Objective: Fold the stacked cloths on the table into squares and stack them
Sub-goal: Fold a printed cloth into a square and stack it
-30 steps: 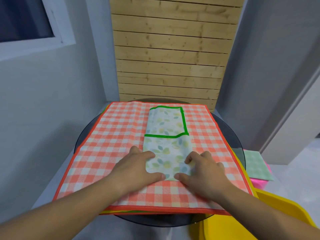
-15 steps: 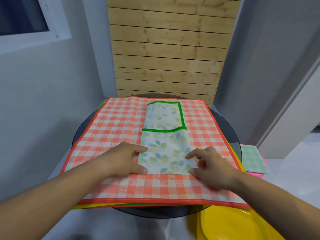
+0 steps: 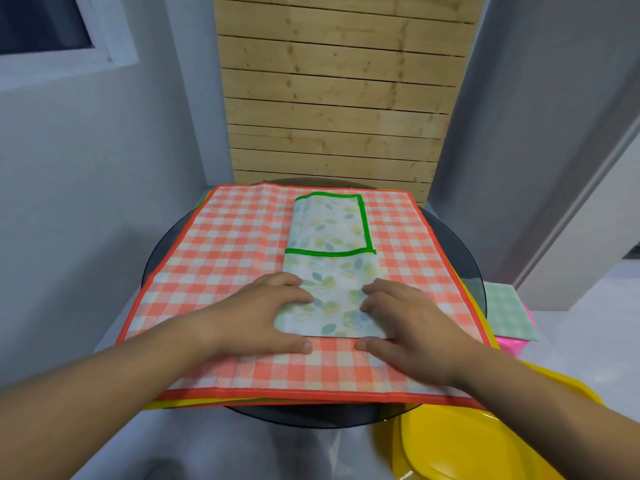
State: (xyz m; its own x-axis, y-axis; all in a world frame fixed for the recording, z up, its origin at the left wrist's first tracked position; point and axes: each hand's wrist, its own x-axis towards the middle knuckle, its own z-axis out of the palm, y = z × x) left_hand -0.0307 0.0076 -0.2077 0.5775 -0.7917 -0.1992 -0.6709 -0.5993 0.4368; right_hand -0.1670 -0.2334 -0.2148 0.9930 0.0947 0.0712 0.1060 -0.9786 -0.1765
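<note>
We lay both hands on the near end of the leaf-print cloth (image 3: 330, 271), a long folded strip with green trim lying mid-way across the orange checked cloth (image 3: 235, 244), which tops the stack on the round dark glass table (image 3: 465, 271). Our left hand (image 3: 263, 315) presses its left corner and our right hand (image 3: 412, 318) its right corner, fingers relaxed and spread, gripping nothing. A folded green cloth (image 3: 507, 311) lies off the table to the right.

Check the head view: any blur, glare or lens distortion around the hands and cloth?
Head view: soft, even light, no glare or hard shadows; the leaf-print cloth, left hand and right hand look slightly soft, not smeared; wide-angle lens bows the wall edges.
</note>
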